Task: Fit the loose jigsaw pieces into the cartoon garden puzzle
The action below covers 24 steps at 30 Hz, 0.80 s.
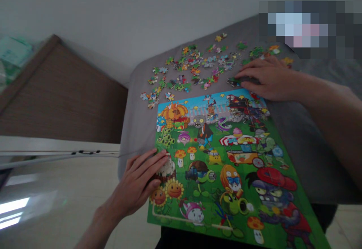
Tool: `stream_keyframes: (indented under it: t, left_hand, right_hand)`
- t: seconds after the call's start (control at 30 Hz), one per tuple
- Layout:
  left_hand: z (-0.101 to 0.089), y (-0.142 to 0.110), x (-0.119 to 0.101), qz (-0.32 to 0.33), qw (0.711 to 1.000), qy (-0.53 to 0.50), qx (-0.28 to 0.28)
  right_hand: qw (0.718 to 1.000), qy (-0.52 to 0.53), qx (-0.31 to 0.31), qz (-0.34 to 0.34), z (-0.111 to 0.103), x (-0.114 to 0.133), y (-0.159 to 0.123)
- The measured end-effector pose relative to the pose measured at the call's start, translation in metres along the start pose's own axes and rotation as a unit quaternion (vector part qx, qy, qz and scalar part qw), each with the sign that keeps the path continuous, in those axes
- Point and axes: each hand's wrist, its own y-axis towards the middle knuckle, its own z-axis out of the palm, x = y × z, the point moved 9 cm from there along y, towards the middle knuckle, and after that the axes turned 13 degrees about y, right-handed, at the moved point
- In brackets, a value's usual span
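Left hand (135,183) lies palm-down on the jigsaw puzzle (207,198), fingers slightly spread; right hand (270,77) arches, fingers parted, beside a dark piece (232,81).

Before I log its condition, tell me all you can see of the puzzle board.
The puzzle board looks like thin printed card with faint jigsaw seams: a starry blue strip above a green lawn, with a pumpkin, sunflowers and a red-capped figure. A pale bent line marks its near-left corner. It lies face up on a grey surface, its near part past that surface's edge, the near-right corner out of view. The left hand rests on its left edge.
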Motion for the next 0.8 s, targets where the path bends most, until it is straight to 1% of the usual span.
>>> stream_keyframes:
  t: [0.13, 0.2, 0.27, 0.4, 0.47, 0.63, 0.8]
  left_hand:
    - [-0.002, 0.004, 0.0, -0.002, 1.0, 0.003, -0.014]
    - [-0.005, 0.008, -0.004, 0.003, 1.0, 0.007, -0.021]
    - [-0.009, 0.012, -0.013, 0.019, 1.0, 0.008, -0.022]
    - [-0.013, 0.02, -0.039, 0.078, 0.997, -0.002, -0.012]
    - [-0.014, 0.022, -0.045, 0.091, 0.996, -0.004, -0.014]
    - [-0.007, 0.022, -0.04, 0.079, 0.997, 0.002, -0.01]
    - [-0.003, 0.022, -0.038, 0.084, 0.996, -0.003, 0.002]
  right_hand:
    - [1.0, -0.002, 0.011, 0.006, 0.0, 0.002, 0.0]
    - [1.0, 0.0, 0.017, 0.003, 0.0, 0.004, 0.0]
    - [1.0, 0.002, 0.018, 0.0, -0.001, 0.006, 0.0]
    - [1.0, -0.003, 0.017, 0.002, -0.002, 0.005, 0.0]
    - [1.0, -0.004, 0.019, -0.002, -0.001, 0.006, 0.0]
    - [1.0, -0.003, 0.028, -0.001, 0.0, 0.004, 0.001]
    - [1.0, 0.014, 0.027, 0.003, 0.001, 0.002, 0.001]
